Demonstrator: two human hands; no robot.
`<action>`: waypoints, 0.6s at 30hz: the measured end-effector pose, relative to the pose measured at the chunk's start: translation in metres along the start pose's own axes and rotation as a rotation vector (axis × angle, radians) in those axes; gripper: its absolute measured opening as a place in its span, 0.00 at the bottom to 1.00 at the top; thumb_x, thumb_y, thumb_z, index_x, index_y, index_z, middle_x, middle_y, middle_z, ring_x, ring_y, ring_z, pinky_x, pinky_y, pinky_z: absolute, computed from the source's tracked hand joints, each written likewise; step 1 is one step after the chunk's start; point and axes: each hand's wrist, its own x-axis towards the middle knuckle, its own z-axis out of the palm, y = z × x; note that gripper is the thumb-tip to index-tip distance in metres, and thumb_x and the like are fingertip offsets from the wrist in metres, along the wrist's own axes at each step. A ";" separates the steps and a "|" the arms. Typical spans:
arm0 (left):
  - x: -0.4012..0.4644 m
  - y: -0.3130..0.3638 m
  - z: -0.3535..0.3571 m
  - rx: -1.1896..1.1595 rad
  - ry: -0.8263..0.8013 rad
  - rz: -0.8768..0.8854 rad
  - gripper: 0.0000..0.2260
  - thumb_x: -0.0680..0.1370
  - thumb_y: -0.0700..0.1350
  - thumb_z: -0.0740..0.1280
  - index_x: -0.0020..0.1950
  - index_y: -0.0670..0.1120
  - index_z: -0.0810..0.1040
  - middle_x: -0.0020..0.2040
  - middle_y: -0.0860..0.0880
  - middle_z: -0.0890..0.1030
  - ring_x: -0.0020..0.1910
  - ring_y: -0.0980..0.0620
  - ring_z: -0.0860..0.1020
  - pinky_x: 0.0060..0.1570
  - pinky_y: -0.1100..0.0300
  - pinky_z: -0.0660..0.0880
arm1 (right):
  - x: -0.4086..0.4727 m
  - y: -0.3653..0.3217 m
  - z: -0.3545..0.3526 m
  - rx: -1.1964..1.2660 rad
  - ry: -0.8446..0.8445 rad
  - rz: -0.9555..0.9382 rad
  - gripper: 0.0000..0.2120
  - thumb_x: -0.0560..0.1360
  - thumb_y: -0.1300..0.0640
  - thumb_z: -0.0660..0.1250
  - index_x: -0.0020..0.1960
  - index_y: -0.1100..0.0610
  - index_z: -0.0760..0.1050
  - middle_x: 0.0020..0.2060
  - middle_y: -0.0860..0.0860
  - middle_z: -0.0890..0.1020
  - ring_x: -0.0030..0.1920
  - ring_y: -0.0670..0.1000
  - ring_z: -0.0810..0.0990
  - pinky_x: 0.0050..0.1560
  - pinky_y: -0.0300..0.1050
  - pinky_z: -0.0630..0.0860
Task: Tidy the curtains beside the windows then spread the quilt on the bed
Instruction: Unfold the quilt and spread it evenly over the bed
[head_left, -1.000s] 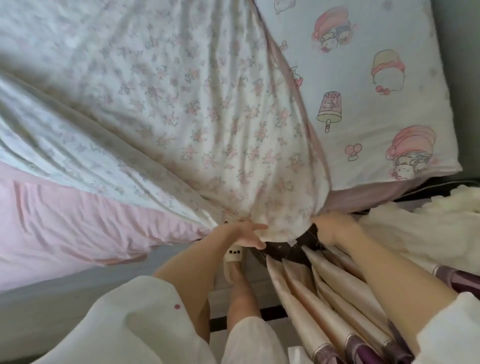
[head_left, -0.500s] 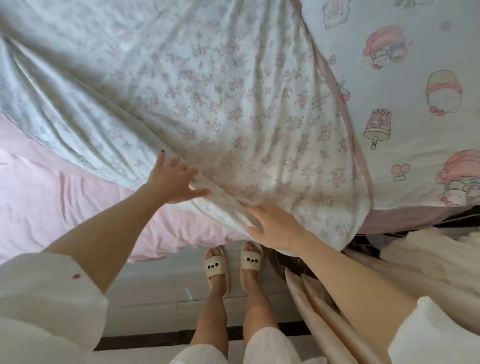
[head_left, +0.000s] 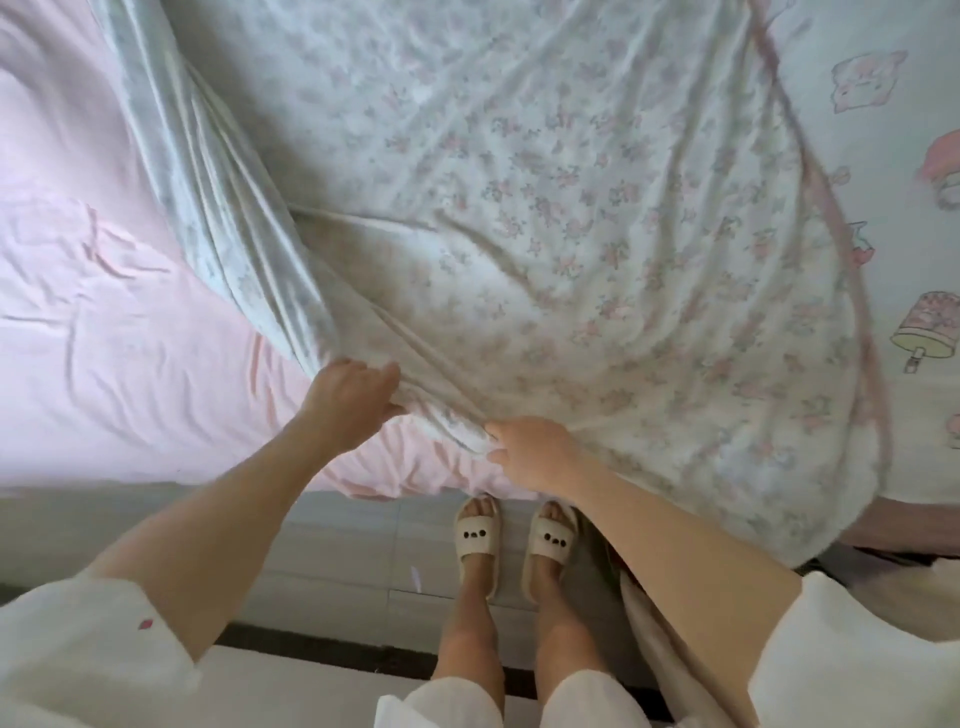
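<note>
A white quilt with small pink flowers (head_left: 545, 218) lies across the bed, bunched into folds along its left side. My left hand (head_left: 353, 389) grips the quilt's near edge where the folds gather. Just to the right of it, my right hand (head_left: 530, 447) pinches the same edge. The bed's pink sheet (head_left: 130, 338) shows bare to the left of the quilt. A strip of cream curtain (head_left: 660, 649) hangs at the lower right, partly hidden behind my right arm.
A pillow with cartoon prints (head_left: 893, 156) lies at the right end of the bed. My feet in cream slippers (head_left: 514, 540) stand on the grey tiled floor (head_left: 337, 571) close to the bed's side. A dark strip crosses the floor behind my legs.
Both hands have moved left along the quilt's near edge. My left hand, spread flat half a second ago, now grips the edge. The view has shifted left and the curtain has mostly left it.
</note>
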 end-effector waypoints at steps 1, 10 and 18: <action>-0.022 0.002 0.015 -0.045 0.009 -0.022 0.20 0.61 0.52 0.80 0.38 0.41 0.76 0.25 0.46 0.79 0.25 0.46 0.79 0.31 0.58 0.75 | 0.000 -0.003 0.003 -0.057 -0.067 -0.042 0.08 0.77 0.58 0.58 0.53 0.59 0.72 0.47 0.54 0.79 0.47 0.56 0.77 0.40 0.44 0.66; -0.044 0.022 0.083 -0.496 -0.566 -0.302 0.22 0.78 0.51 0.62 0.71 0.47 0.65 0.74 0.47 0.63 0.74 0.46 0.59 0.70 0.49 0.62 | 0.016 -0.008 0.032 -0.190 -0.549 0.043 0.20 0.80 0.61 0.50 0.71 0.55 0.64 0.72 0.52 0.66 0.69 0.55 0.67 0.68 0.50 0.65; -0.045 -0.073 0.053 -1.120 -0.044 -0.730 0.12 0.79 0.45 0.60 0.61 0.45 0.75 0.56 0.44 0.81 0.51 0.45 0.80 0.51 0.59 0.73 | 0.077 -0.075 -0.015 0.004 -0.268 0.096 0.19 0.81 0.56 0.49 0.70 0.53 0.65 0.65 0.52 0.74 0.58 0.55 0.76 0.55 0.44 0.71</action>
